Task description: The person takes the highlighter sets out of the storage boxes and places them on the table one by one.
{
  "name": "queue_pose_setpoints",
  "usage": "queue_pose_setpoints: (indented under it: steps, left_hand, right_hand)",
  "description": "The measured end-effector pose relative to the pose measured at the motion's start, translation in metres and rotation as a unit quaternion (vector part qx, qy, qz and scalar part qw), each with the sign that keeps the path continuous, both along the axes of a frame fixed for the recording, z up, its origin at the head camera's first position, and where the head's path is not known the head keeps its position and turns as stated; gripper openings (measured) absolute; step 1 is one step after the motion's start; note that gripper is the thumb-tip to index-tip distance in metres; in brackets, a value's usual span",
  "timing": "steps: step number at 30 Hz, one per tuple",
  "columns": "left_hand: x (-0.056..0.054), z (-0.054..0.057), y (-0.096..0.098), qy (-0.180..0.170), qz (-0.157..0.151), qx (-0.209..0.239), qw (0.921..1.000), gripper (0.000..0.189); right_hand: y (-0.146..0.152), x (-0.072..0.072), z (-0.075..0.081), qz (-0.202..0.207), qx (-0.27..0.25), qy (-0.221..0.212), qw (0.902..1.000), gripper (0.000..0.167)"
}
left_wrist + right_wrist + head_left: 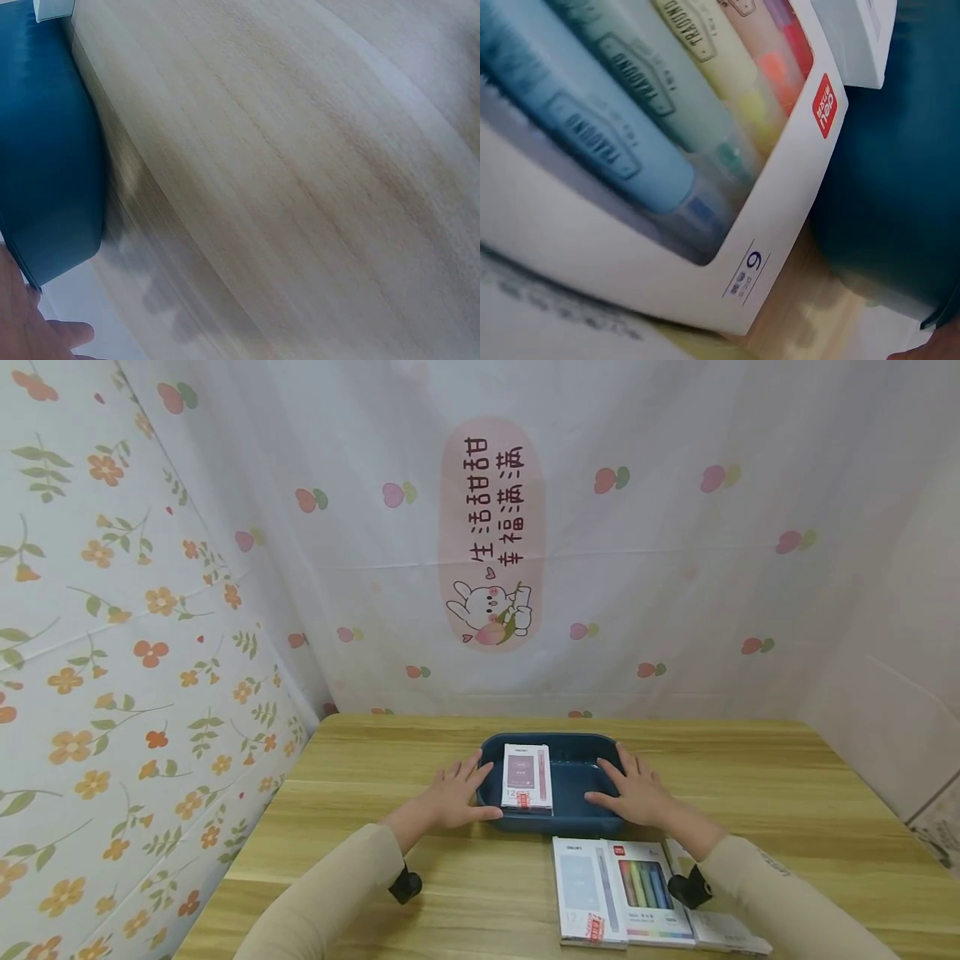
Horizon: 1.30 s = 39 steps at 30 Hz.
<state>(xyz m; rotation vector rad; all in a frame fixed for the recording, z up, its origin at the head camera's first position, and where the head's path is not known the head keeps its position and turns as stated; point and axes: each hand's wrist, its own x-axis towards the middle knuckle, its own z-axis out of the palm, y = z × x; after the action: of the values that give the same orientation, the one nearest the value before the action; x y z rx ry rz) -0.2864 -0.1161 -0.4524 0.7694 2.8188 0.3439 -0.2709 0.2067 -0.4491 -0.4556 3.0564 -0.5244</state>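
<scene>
A dark blue plastic basin (577, 823) stands on the table, with a white-and-purple boxed pack (527, 777) lying in its left part. My left hand (453, 799) is at the basin's left end, fingers spread and thumb along the near corner. At the right end, my right hand (637, 789) reaches over the rim with extended fingers. In the left wrist view a few fingertips of the left hand (30, 322) show by the basin's end wall (52, 150). Only a sliver of the right hand (930, 349) appears in the right wrist view, near the blue wall.
In front of the basin lie a white-and-blue box (588, 889), a windowed pack of colored highlighters (648, 893) and another white box (723, 935), partly covered by the right forearm. The wooden table (360, 777) meets a patterned curtain (375, 610) at the back.
</scene>
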Motion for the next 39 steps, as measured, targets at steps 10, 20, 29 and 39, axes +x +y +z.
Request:
queue_pose_setpoints:
  steps: [10, 20, 29, 39]
  left_hand:
    - [0.002, -0.002, 0.002, -0.010, -0.004, 0.007, 0.9999, 0.089]
    - [0.005, 0.004, 0.003, -0.007, -0.002, 0.004, 1.0000, 0.088]
    - [0.003, 0.002, 0.001, -0.005, -0.006, 0.005, 1.0000, 0.090]
    - [0.001, 0.003, 0.000, -0.008, -0.001, -0.006, 1.0000, 0.090]
  right_hand:
    - [0.006, -0.003, -0.006, -0.030, -0.015, 0.016, 0.9993, 0.091]
    - [0.005, 0.000, -0.007, -0.073, -0.018, -0.002, 0.9972, 0.100]
    - [0.005, -0.002, -0.010, -0.076, -0.022, 0.008, 0.9969, 0.095]
    - [0.008, -0.005, -0.010, -0.030, -0.059, 0.011, 0.9977, 0.093]
